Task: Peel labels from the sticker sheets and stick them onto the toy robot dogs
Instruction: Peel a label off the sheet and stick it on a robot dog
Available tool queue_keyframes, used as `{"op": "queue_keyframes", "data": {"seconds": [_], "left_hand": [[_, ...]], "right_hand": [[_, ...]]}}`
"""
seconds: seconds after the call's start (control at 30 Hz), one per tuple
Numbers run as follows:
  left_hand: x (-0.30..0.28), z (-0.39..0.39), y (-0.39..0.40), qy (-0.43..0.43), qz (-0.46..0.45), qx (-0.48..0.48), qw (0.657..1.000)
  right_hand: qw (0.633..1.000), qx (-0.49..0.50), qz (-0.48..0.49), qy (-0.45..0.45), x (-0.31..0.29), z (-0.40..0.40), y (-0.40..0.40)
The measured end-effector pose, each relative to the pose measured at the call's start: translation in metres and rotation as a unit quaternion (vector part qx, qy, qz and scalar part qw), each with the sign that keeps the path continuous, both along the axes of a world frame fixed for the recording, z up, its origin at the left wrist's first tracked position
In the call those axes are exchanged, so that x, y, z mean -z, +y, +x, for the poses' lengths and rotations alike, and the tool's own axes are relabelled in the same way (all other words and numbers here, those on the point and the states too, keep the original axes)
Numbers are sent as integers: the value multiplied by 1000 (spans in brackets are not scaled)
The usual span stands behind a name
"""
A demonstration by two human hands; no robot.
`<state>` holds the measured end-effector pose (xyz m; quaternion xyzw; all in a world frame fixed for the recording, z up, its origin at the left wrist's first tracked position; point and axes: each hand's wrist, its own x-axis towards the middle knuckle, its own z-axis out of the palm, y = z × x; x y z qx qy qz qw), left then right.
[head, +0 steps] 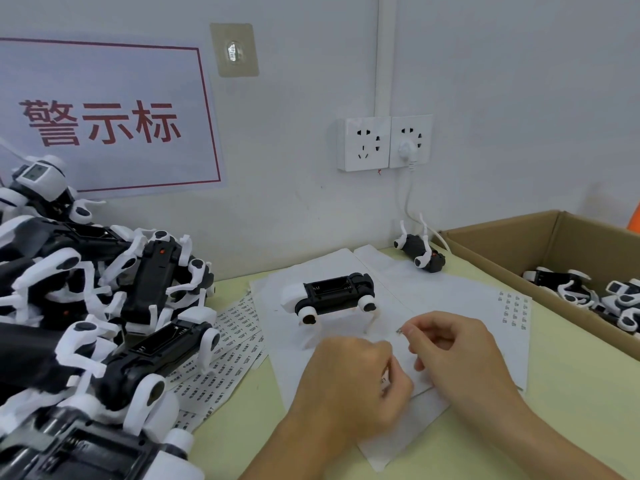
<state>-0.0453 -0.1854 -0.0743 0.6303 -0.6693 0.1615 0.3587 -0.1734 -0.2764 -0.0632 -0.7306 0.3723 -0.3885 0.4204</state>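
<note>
Label (399, 331) looks flimsy and tacky; we pinch its edge in right hand (460, 355), left hand (360, 379) curled on sticker sheet (398, 427).

Right hand (460, 355) pinches small label (399, 331) at fingertips, above white sheet (450, 296) on table (571, 393). Left hand (353, 379) curled, presses sheet. Toy dog (332, 296) lies belly-up just beyond. Dog pile (86, 306) left; cardboard box (540, 251) right.

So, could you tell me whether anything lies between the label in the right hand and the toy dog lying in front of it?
Nothing visible does. The right hand pinches the small label just short of the toy robot dog; only bare white backing paper lies between them. The left hand is nearer the camera, off that path.
</note>
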Motion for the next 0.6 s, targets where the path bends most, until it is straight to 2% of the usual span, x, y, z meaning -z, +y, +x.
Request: {"op": "queue_keyframes", "data": {"seconds": [0.03,0.07,0.13,0.17,0.2,0.27,0.33,0.37,0.43,0.6], "left_hand": [[-1,-2,1,-63,-46,5,997],[-4,-5,1,-89,-87,7,992],[-9,-4,-2,-100,-150,-15,983],[-10,-2,-5,-97,-151,-61,982],[-11,1,-6,-83,-126,-124,981],[-10,11,-8,-42,-18,-238,970],[-7,21,-5,1,92,-289,953],[-4,24,-5,17,114,-291,950],[-3,29,-3,-2,117,-302,946],[-3,33,-3,-46,13,-344,938]], "right_hand": [[1000,-2,-1,2,0,0,0],[1000,-3,-3,4,1,0,0],[1000,-3,-6,5,1,0,0],[1000,-1,-5,3,0,0,0],[1000,2,-3,1,0,0,0],[1000,5,-3,4,1,1,-1],[1000,8,-2,9,2,1,-1],[1000,8,-1,10,2,1,-1],[1000,6,-5,10,2,2,-1],[1000,5,-14,-2,1,0,-1]]}}
